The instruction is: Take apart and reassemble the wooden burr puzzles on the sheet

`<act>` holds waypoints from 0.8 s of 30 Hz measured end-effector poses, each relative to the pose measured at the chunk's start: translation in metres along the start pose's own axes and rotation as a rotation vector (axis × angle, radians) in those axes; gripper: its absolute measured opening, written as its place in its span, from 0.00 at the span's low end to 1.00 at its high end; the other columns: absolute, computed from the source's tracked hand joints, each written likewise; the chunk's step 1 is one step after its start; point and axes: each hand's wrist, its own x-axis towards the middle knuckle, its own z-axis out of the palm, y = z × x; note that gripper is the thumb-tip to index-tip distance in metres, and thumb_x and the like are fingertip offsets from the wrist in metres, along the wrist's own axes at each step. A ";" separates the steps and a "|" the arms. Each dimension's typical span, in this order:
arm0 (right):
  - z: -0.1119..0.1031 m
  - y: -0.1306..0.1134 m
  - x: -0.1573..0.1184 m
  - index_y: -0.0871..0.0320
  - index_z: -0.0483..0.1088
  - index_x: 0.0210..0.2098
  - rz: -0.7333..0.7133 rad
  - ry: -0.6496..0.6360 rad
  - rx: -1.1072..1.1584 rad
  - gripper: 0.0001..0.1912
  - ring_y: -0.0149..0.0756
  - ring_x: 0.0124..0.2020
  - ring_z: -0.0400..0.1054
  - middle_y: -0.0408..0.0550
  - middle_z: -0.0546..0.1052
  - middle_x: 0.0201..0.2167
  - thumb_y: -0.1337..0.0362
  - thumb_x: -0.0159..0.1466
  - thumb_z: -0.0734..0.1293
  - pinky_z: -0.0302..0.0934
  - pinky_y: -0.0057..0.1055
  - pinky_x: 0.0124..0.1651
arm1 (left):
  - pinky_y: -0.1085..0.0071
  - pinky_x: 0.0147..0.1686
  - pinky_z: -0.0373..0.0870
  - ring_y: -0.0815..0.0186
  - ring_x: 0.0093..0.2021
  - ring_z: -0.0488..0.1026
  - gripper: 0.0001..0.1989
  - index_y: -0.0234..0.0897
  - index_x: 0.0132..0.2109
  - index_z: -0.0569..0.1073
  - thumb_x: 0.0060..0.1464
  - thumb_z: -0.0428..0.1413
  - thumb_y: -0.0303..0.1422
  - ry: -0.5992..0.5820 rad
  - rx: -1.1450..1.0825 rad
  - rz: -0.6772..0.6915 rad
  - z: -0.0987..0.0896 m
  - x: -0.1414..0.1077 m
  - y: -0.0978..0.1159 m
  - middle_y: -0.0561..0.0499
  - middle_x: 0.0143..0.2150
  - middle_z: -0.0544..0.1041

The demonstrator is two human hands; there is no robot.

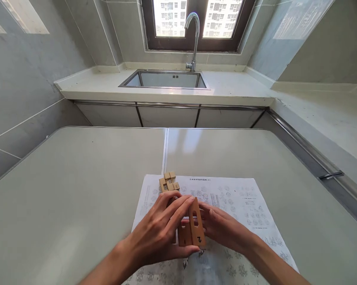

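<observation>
Over the printed sheet [240, 221], my left hand [160, 225] grips brown wooden puzzle pieces [197, 225], thumb along the bottom and fingers over the top. One piece stands as a tall flat bar with a cut-out and a "2" near its lower end; a shorter piece marked "1" sits against its left side. My right hand [222, 225] is closed in from the right behind the tall bar, its fingertips partly hidden by the wood. Just beyond my left hand, a small cluster of light wooden blocks [169, 182] lies on the sheet's far edge.
A pale table [77, 178] with a seam down its middle fills the foreground. Behind it, a counter [234, 85] holds a steel sink [166, 81] and a curved faucet [196, 39] below a window. Another counter [329, 114] runs along the right.
</observation>
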 end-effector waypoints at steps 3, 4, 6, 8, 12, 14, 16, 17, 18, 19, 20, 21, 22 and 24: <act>0.002 0.012 -0.001 0.52 0.76 0.60 0.029 0.062 0.187 0.24 0.47 0.53 0.76 0.54 0.81 0.52 0.46 0.72 0.69 0.67 0.44 0.59 | 0.44 0.54 0.78 0.42 0.57 0.73 0.48 0.27 0.75 0.52 0.60 0.66 0.45 -0.004 -0.050 0.047 0.013 0.017 0.004 0.31 0.59 0.78; 0.002 0.015 -0.001 0.53 0.77 0.59 0.033 0.104 0.226 0.22 0.46 0.51 0.77 0.53 0.82 0.50 0.48 0.71 0.71 0.69 0.41 0.56 | 0.44 0.54 0.78 0.41 0.57 0.72 0.47 0.27 0.75 0.52 0.60 0.65 0.43 -0.008 -0.071 0.065 0.018 0.022 0.006 0.31 0.58 0.79; 0.001 0.019 -0.002 0.54 0.79 0.54 0.028 0.190 0.302 0.20 0.44 0.46 0.78 0.52 0.83 0.45 0.49 0.69 0.74 0.71 0.38 0.51 | 0.45 0.54 0.78 0.42 0.58 0.72 0.45 0.27 0.74 0.53 0.60 0.65 0.41 -0.018 -0.120 0.065 0.027 0.029 0.007 0.31 0.57 0.79; 0.000 0.018 -0.002 0.55 0.80 0.50 0.020 0.261 0.360 0.20 0.41 0.42 0.78 0.50 0.83 0.41 0.50 0.65 0.77 0.72 0.35 0.46 | 0.46 0.56 0.78 0.42 0.60 0.71 0.46 0.30 0.74 0.52 0.60 0.66 0.41 -0.054 -0.170 0.036 0.033 0.033 0.006 0.33 0.59 0.78; -0.002 0.009 0.000 0.56 0.81 0.47 -0.027 0.314 0.422 0.18 0.38 0.40 0.79 0.47 0.84 0.39 0.51 0.64 0.79 0.71 0.31 0.44 | 0.44 0.64 0.72 0.43 0.67 0.67 0.51 0.38 0.76 0.48 0.58 0.67 0.49 -0.073 -0.238 -0.035 0.038 0.036 0.000 0.34 0.67 0.72; -0.004 0.006 0.000 0.58 0.81 0.47 -0.038 0.326 0.419 0.19 0.41 0.43 0.79 0.50 0.85 0.41 0.50 0.66 0.76 0.71 0.34 0.48 | 0.42 0.67 0.68 0.42 0.71 0.62 0.52 0.39 0.76 0.48 0.57 0.68 0.51 -0.047 -0.253 -0.069 0.040 0.035 -0.002 0.33 0.69 0.68; -0.007 0.004 -0.001 0.58 0.81 0.50 -0.039 0.335 0.393 0.19 0.46 0.50 0.79 0.53 0.85 0.45 0.49 0.68 0.74 0.70 0.38 0.54 | 0.43 0.67 0.68 0.43 0.72 0.60 0.49 0.40 0.75 0.50 0.58 0.67 0.49 -0.001 -0.264 -0.128 0.041 0.033 -0.002 0.33 0.70 0.66; -0.008 0.003 -0.001 0.57 0.81 0.52 -0.043 0.331 0.376 0.20 0.48 0.54 0.78 0.54 0.85 0.48 0.49 0.69 0.73 0.68 0.40 0.58 | 0.45 0.65 0.71 0.44 0.71 0.62 0.46 0.40 0.74 0.51 0.61 0.66 0.47 0.031 -0.270 -0.172 0.042 0.031 -0.001 0.33 0.70 0.65; -0.009 0.001 -0.002 0.57 0.81 0.54 -0.049 0.317 0.359 0.21 0.50 0.58 0.76 0.55 0.84 0.51 0.48 0.70 0.72 0.66 0.42 0.61 | 0.48 0.62 0.74 0.46 0.69 0.64 0.41 0.41 0.73 0.52 0.63 0.64 0.44 0.068 -0.271 -0.223 0.043 0.030 0.000 0.33 0.69 0.64; -0.010 0.000 -0.002 0.56 0.80 0.56 -0.061 0.300 0.341 0.23 0.52 0.61 0.73 0.56 0.83 0.54 0.48 0.71 0.71 0.64 0.45 0.64 | 0.50 0.59 0.77 0.47 0.66 0.67 0.37 0.41 0.72 0.54 0.65 0.63 0.41 0.107 -0.266 -0.278 0.045 0.028 0.001 0.33 0.68 0.64; -0.010 -0.002 -0.001 0.56 0.79 0.58 -0.077 0.286 0.322 0.24 0.53 0.65 0.71 0.56 0.81 0.58 0.48 0.71 0.70 0.60 0.47 0.67 | 0.52 0.56 0.78 0.49 0.64 0.70 0.33 0.41 0.70 0.55 0.66 0.61 0.39 0.143 -0.253 -0.332 0.046 0.027 0.002 0.34 0.65 0.64; -0.009 -0.003 -0.001 0.56 0.79 0.59 -0.095 0.277 0.303 0.24 0.53 0.67 0.68 0.56 0.80 0.60 0.48 0.72 0.69 0.57 0.48 0.70 | 0.54 0.52 0.79 0.51 0.60 0.72 0.30 0.41 0.68 0.57 0.66 0.60 0.37 0.173 -0.238 -0.381 0.047 0.026 0.004 0.36 0.62 0.66; -0.009 -0.005 -0.001 0.56 0.78 0.60 -0.112 0.274 0.286 0.24 0.53 0.69 0.65 0.56 0.79 0.62 0.48 0.72 0.69 0.54 0.49 0.72 | 0.56 0.49 0.80 0.54 0.54 0.74 0.26 0.42 0.65 0.59 0.66 0.60 0.36 0.191 -0.227 -0.423 0.048 0.025 0.005 0.39 0.56 0.68; -0.007 -0.008 0.000 0.56 0.79 0.60 -0.129 0.286 0.262 0.24 0.53 0.71 0.62 0.55 0.78 0.63 0.49 0.72 0.69 0.50 0.49 0.74 | 0.64 0.39 0.78 0.61 0.40 0.75 0.20 0.43 0.59 0.58 0.67 0.58 0.35 0.176 -0.262 -0.506 0.049 0.024 0.006 0.49 0.43 0.70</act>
